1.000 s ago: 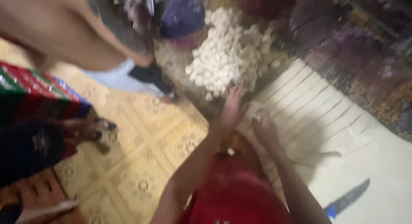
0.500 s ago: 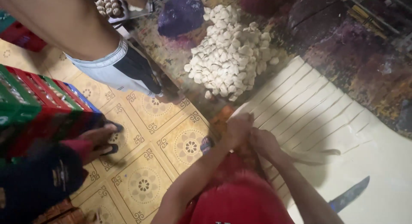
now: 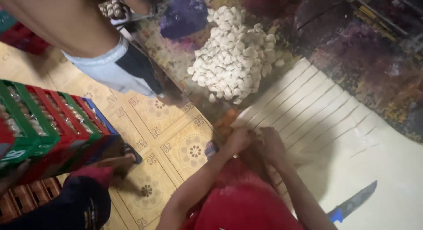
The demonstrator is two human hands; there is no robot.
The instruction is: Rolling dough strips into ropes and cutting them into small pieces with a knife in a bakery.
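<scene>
A: Surface first, pls. What've I got under me?

B: Work surface (image 3: 374,76) is dark and stained, w/ a big pale dough sheet (image 3: 335,137) spread on it, scored into long strips. Heap of small white dough pieces (image 3: 235,62) sits just past the sheet's far-left corner. Floor (image 3: 176,142) left of it is yellow patterned tile.

A: And my hands?

B: Left hand (image 3: 237,139) and right hand (image 3: 269,142) are together at the sheet's near-left edge, fingers curled in, touching or nearly so. Can't tell what they're pinching, if anything; too blurred. Red garment (image 3: 246,203) right below them.

A: Knife?

B: Blue-handled knife (image 3: 352,203) lies on the sheet's plain part, well apart from the right hand, at the bottom right.

A: Room to move?

B: Right side is open: bare dough w/ no cuts. Left is tight. Another person's leg (image 3: 79,36) in pale shorts stands near the heap, a foot in a sandal (image 3: 128,157) on the tile, and stacked red and green crates (image 3: 44,128) at the left edge. A purple thing (image 3: 183,14) beyond the heap; can't tell what.
</scene>
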